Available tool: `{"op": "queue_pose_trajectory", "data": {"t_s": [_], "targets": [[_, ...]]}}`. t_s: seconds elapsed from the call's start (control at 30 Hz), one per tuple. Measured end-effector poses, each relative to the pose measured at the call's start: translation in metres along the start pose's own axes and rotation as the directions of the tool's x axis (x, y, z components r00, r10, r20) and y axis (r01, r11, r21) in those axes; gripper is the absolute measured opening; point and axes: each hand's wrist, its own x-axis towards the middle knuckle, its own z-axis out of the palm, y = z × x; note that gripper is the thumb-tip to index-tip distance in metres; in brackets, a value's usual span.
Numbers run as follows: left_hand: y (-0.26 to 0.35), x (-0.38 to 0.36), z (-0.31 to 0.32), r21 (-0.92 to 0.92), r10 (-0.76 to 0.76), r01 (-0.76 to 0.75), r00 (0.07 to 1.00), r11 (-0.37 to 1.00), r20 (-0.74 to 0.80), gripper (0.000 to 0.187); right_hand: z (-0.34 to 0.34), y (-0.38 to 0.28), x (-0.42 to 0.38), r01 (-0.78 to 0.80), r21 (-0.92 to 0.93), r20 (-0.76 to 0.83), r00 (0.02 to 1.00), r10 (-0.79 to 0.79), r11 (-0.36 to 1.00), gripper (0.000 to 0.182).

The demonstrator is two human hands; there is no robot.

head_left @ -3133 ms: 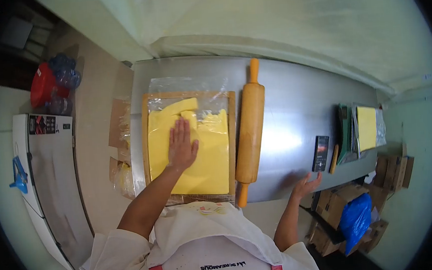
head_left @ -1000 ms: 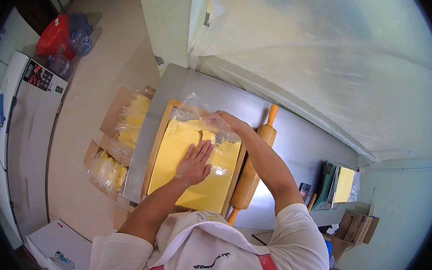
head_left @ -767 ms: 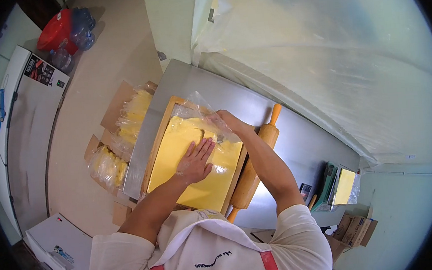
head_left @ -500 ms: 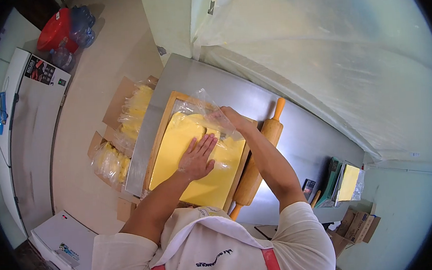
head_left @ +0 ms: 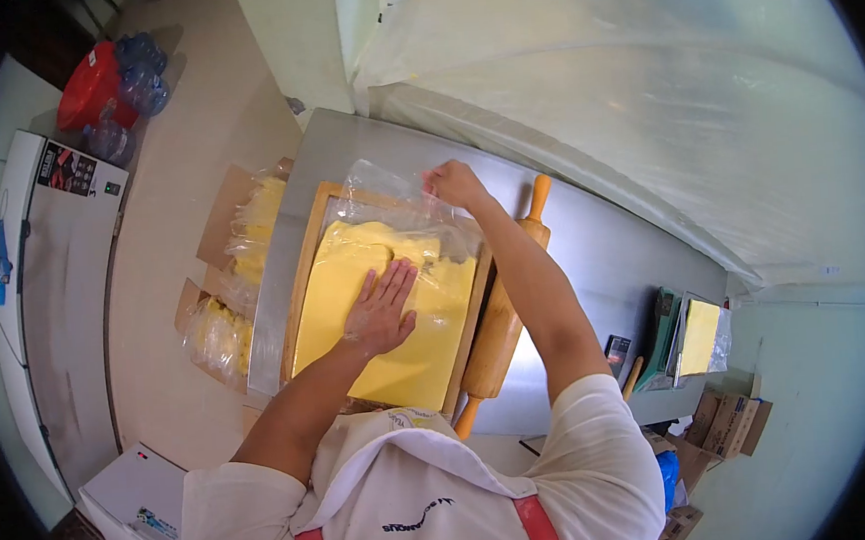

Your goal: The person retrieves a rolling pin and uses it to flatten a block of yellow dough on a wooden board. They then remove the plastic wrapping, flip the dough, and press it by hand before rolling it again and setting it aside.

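Note:
A flat yellow slab (head_left: 345,306) with a ragged far edge lies inside a wooden frame (head_left: 304,299) on the metal table. My left hand (head_left: 380,309) rests flat on the slab, palm down, fingers stretched out. Clear plastic film (head_left: 387,198) covers the far part of the slab and rises above the frame's far edge. Beyond the frame's far right corner, my right hand (head_left: 452,184) is closed on the film's edge. A wooden rolling pin (head_left: 498,341) lies along the frame's right side, below my right forearm.
The metal table (head_left: 594,289) carries a phone (head_left: 616,349) and a stack of folders (head_left: 663,339) at right. Boxes with bagged yellow pieces (head_left: 259,232) stand on the floor at left. Plastic sheeting (head_left: 580,89) hangs behind the table; cardboard boxes (head_left: 729,425) are at lower right.
My right hand has moved away from me, pulling the film's edge up and off the far part of the slab. My left hand stays flat on the slab. The view has shifted slightly.

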Motion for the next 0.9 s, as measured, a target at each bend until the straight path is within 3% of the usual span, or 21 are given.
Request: {"op": "queue_pose_trajectory", "data": {"t_s": [0.07, 0.17, 0.27, 0.37, 0.4, 0.5, 0.6, 0.7, 0.8, 0.9], "targets": [[-0.001, 0.002, -0.002, -0.001, -0.013, 0.013, 1.0, 1.0, 0.008, 0.076, -0.002, -0.021, 0.01, -0.015, -0.001, 0.019, 1.0, 0.015, 1.0, 0.026], [-0.001, 0.003, 0.0, 0.004, -0.024, 0.024, 1.0, 1.0, 0.007, 0.077, 0.002, -0.002, 0.009, -0.001, 0.294, 0.082, 0.996, -0.024, 0.956, 0.024], [-0.001, 0.003, 0.0, -0.001, -0.022, 0.022, 1.0, 1.0, -0.015, 0.076, -0.011, -0.006, -0.042, 0.09, 0.04, 0.355, 0.93, -0.098, 0.995, 0.028], [0.0, 0.002, 0.0, 0.007, -0.017, 0.017, 0.999, 1.0, -0.034, 0.076, 0.001, 0.006, -0.06, 0.089, -0.176, 0.458, 0.889, 0.001, 0.98, 0.031], [0.0, 0.003, 0.0, 0.003, -0.015, 0.015, 0.999, 1.0, -0.037, 0.076, 0.003, -0.032, -0.087, 0.116, -0.34, 0.37, 0.929, 0.019, 0.933, 0.03], [-0.001, 0.001, 0.0, 0.01, -0.023, 0.023, 1.0, 1.0, -0.015, 0.075, 0.022, -0.014, -0.1, 0.304, -0.285, 0.26, 0.937, -0.232, 0.909, 0.036], [0.0, 0.003, 0.0, 0.021, -0.034, 0.034, 0.999, 0.999, 0.042, 0.074, 0.046, 0.028, -0.103, 0.344, -0.287, 0.173, 0.937, -0.305, 0.894, 0.039], [-0.001, 0.004, -0.001, 0.014, -0.043, 0.042, 0.997, 0.999, 0.063, 0.073, 0.059, 0.019, -0.122, 0.274, -0.45, 0.024, 0.955, -0.295, 0.85, 0.04], [-0.001, 0.004, -0.002, 0.01, -0.042, 0.042, 0.998, 0.999, 0.038, 0.074, 0.053, 0.02, -0.118, 0.306, -0.443, 0.056, 0.948, -0.315, 0.843, 0.032], [0.001, 0.003, -0.001, 0.003, -0.012, 0.012, 1.0, 1.0, -0.01, 0.075, 0.018, 0.014, -0.081, 0.29, -0.445, 0.2, 0.954, -0.222, 0.847, 0.021]]}}
